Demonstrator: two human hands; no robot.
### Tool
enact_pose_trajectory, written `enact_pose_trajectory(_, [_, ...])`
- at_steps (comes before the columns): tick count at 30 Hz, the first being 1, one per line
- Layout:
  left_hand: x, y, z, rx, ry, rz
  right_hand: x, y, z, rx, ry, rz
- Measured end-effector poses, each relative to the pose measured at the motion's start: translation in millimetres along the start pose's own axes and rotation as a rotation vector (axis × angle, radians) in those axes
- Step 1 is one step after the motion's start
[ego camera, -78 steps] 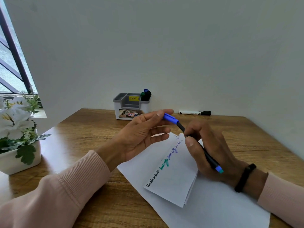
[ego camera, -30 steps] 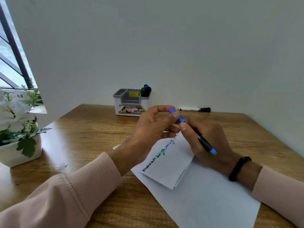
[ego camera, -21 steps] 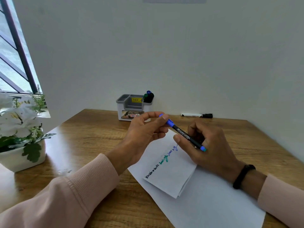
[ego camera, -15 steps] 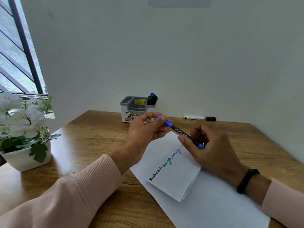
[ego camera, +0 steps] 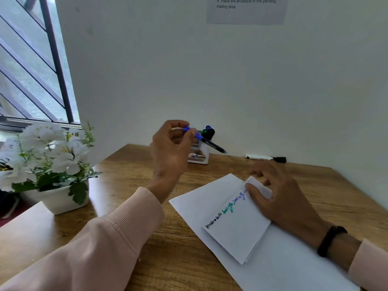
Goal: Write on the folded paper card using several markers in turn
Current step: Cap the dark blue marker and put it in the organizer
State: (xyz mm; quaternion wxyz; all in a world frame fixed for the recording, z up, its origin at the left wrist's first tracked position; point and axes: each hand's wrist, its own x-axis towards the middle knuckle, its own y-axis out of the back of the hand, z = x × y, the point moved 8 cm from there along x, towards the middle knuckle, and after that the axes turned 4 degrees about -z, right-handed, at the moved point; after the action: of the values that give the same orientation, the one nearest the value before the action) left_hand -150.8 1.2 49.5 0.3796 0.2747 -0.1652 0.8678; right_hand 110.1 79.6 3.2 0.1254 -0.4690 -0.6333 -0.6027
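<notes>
A folded white paper card lies on a larger white sheet on the wooden desk. Along its left edge runs handwriting in black, green and blue. My right hand rests on the card's far corner, its thumb and fingers touching the folded edge. My left hand is raised above the desk and grips a capped blue marker by its cap end. The marker's barrel points right, in front of the grey and white pen holder, where several more markers stand.
A black-capped white marker lies by the wall at the back. A white pot of artificial white flowers stands at the desk's left edge beside a window. A printed notice hangs on the wall above.
My right hand has let go of the blue marker and dropped onto the card. My left hand has carried the capped marker up and back towards the pen holder. The camera has tilted upward.
</notes>
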Motion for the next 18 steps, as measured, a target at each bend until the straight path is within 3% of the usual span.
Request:
enact_pose_trajectory(3, [9,28,11,0.093,-0.13,0.173,-1,-1,-1,-0.004,-0.02,-0.039])
enact_pose_trajectory(7, [16,49,11,0.146,-0.159,0.302,0,-1,-6,0.001,-0.031,-0.061])
enact_pose_trajectory(14, [16,59,0,0.241,-0.198,0.351,-1,0,-11,0.023,-0.035,-0.075])
enact_pose_trajectory(18, [15,53,-7,0.316,-0.228,0.294,-1,-1,-11,0.03,-0.035,-0.081])
